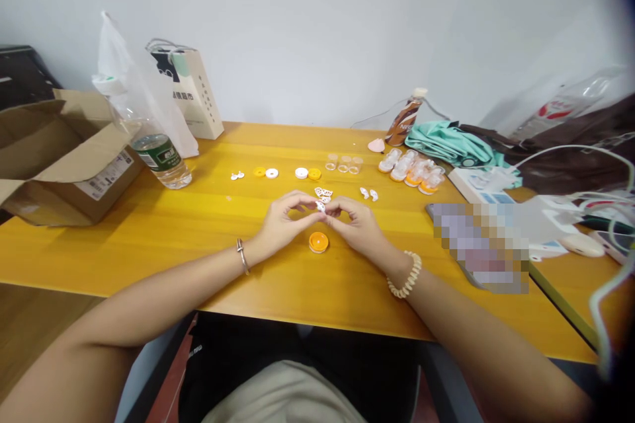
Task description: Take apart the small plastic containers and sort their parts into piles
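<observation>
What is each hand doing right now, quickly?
Left hand: closed, pinching a small white piece between thumb and fingers.
Right hand: closed, fingertips on the same small white piece.

White piece (321,207), one. Small, with darker gaps in its white surface; outline partly covered by my grip, finer detail too small to tell. Pose: slanted, pinched by me from left and right at once. Place: straight in front of me, over the tabletop (278,291).
</observation>
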`<state>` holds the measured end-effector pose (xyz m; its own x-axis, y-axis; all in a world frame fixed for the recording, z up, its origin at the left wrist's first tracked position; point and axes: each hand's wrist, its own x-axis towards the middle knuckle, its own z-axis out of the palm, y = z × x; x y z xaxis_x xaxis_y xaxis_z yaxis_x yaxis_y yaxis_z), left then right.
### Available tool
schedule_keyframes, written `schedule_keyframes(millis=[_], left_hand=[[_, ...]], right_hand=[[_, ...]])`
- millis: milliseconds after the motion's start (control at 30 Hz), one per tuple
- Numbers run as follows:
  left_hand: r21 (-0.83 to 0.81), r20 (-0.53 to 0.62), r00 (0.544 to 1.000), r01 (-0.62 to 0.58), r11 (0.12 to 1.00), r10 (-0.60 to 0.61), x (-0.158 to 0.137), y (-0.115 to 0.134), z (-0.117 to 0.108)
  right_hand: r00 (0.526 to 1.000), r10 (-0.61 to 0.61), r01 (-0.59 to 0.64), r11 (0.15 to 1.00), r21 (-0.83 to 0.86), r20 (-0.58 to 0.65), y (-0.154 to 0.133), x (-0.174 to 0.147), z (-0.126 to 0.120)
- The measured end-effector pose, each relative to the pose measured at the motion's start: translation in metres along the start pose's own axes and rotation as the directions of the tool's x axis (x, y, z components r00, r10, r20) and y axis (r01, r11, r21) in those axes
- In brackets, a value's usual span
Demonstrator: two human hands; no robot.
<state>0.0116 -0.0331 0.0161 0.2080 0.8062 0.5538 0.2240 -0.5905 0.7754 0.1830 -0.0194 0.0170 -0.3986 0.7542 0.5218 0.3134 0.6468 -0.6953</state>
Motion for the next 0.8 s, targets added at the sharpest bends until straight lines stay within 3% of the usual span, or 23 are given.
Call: schedule_keyframes(millis=[333, 433, 567, 800], left_hand=[[0.069, 0.008, 0.999, -0.05, 0.996, 0.05, -0.004, -0.002, 0.003], [0.155, 0.049, 0.988, -0.15, 0.976, 0.144, -0.003, -0.004, -0.002], [0.291, 0.144, 0.945, -0.325, 0.9, 0.295, 0.001, -0.004, -0.01], [0.454, 0.287, 0.868, -0.495, 0.74, 0.405, 0.004, -0.009, -0.012]], right_hand=[[0.999, -0.036, 0.035, 0.997, -0.07, -0.011, 0.001, 0.0, -0.002], [1.0, -0.013, 0.013, 0.998, -0.065, 0.002, 0.0, 0.001, -0.002], [0.995, 0.101, -0.101, 0.995, 0.011, 0.0, -0.004, 0.002, -0.003], [0.981, 0.191, -0.195, 0.966, 0.171, 0.042, -0.003, 0.0, -0.002]])
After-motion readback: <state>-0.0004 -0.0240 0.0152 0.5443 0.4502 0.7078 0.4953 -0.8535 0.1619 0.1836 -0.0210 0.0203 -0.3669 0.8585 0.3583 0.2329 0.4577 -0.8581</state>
